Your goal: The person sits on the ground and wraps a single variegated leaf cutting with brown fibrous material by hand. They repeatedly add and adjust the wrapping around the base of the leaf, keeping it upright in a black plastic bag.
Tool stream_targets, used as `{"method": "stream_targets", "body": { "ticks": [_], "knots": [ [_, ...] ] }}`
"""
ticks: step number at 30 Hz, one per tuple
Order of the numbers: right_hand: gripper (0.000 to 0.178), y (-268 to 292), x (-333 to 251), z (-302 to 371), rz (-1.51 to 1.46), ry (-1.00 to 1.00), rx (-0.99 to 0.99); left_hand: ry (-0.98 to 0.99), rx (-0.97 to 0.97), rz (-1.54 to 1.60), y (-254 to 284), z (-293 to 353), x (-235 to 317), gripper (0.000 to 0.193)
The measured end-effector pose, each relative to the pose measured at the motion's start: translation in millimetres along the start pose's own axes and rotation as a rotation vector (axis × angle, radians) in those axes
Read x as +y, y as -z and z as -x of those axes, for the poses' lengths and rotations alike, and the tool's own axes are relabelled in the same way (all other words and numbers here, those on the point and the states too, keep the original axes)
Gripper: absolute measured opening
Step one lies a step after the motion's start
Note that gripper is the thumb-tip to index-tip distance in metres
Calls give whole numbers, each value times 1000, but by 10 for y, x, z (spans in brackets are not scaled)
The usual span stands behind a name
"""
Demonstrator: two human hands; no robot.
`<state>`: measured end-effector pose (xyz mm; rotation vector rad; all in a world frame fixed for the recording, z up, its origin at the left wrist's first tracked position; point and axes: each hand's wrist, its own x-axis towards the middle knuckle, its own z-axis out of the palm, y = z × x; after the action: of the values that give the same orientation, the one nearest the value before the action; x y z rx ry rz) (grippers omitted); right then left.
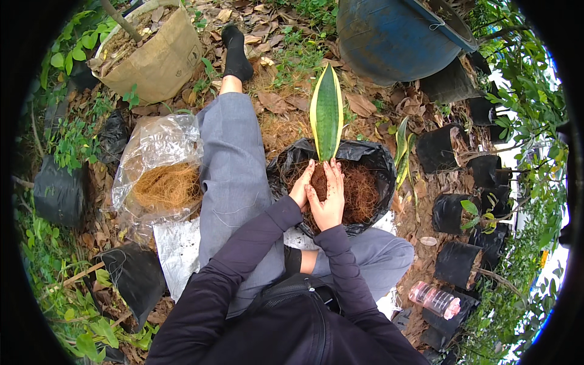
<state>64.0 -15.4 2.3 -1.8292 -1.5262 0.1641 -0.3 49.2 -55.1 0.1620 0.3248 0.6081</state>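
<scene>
Both hands are pressing flat, fingers spread in an unclenched grip, the left hand (299, 190) and right hand (328, 204) cupping dark crumbly soil at the base of a stiff, yellow-edged green leaf (326, 114); it is standing upright in a crinkled black plastic bag (371, 157) of reddish fibre; the bag is sitting on leaf-strewn ground (286, 97) outdoors; a clear bag of tan fibre (159, 176) is lying left, beyond the grey-trousered leg.
</scene>
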Motion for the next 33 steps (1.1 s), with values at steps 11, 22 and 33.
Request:
{"method": "stream_targets", "body": {
  "ticks": [11, 22, 33],
  "knots": [
    [45, 14, -57, -138, -101, -134, -3, -145, -69, -145, -8, 3, 47, 44],
    [50, -93, -50, -2, -13, -39, 20, -155, 2, -80, 182, -106, 14, 40],
    [58, -81, -64, 82, -26, -5, -59, -130, 45, -120, -35, 44, 150, 50]
  ]
}}
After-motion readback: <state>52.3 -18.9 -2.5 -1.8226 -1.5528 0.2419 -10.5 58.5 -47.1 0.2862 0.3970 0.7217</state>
